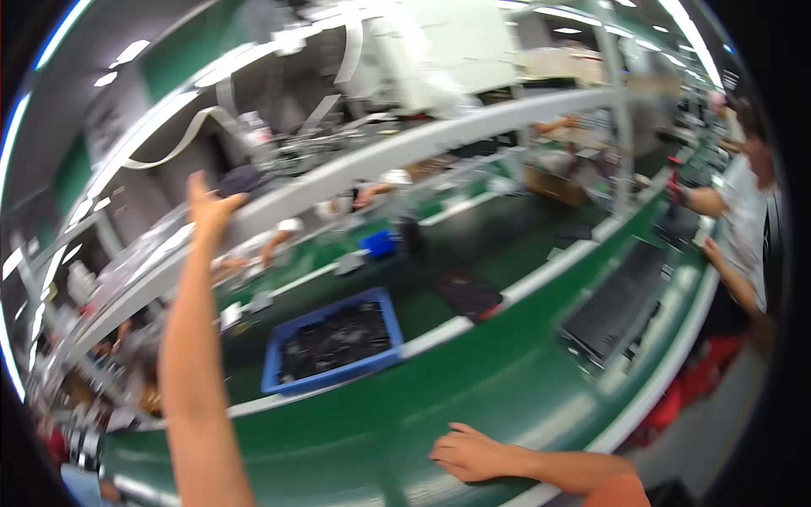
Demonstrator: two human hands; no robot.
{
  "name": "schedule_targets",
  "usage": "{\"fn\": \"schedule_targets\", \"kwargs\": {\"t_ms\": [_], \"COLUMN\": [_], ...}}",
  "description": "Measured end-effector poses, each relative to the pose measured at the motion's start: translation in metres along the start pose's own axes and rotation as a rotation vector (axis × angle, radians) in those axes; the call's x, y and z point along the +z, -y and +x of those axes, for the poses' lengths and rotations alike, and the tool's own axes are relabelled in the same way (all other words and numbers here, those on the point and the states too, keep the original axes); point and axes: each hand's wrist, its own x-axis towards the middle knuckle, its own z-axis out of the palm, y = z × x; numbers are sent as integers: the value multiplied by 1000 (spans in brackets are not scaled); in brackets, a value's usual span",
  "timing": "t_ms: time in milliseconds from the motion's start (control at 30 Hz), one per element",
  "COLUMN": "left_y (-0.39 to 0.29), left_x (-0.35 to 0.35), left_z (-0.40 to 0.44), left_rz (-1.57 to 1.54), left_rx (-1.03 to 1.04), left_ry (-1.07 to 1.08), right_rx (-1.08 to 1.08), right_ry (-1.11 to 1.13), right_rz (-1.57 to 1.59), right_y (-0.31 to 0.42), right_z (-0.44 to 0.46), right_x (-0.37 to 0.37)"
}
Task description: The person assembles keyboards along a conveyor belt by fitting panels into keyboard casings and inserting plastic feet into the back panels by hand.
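Observation:
My left hand (209, 207) is raised to the white rail of the overhead shelf (363, 165), fingers pointing up and thumb spread to the side. Just beside it on the shelf sits a dark rounded object (241, 180), blurred; I cannot tell whether the fingers touch it. My right hand (473, 454) rests on the green work surface (355, 444) with fingers loosely extended and nothing visible in them. Beyond it stands a blue tray (393, 325) filled with small black parts (334, 342).
A flat black panel (617, 296) lies on the surface to the right, near another person (743, 220). A dark flat piece (469, 296) and a small blue box (378, 243) are farther back. Other people's hands (272, 245) work across the line. The shelf holds a plastic bottle (253, 127).

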Motion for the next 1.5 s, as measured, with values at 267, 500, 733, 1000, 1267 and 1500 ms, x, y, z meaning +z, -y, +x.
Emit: {"fn": "schedule_targets", "kwargs": {"t_ms": [267,500,733,1000,1267,1500], "left_y": [66,21,-93,-62,-72,-71], "left_x": [20,13,-156,-232,-228,-221], "left_z": [63,13,-245,-445,-474,-481], "left_rz": [-13,-218,-1108,-1450,-1530,-1571], "left_rx": [18,185,309,299,277,241], "left_ry": [203,15,263,385,443,468], "right_rx": [84,87,1,65,34,-33], "right_ry": [81,55,46,196,207,112], "right_rz": [-1,35,29,28,-205,-67], "right_y": [6,1,-5,-4,17,35], "right_z": [0,2,-1,21,72,80], "right_x": [9,4,-3,2,3,43]}}
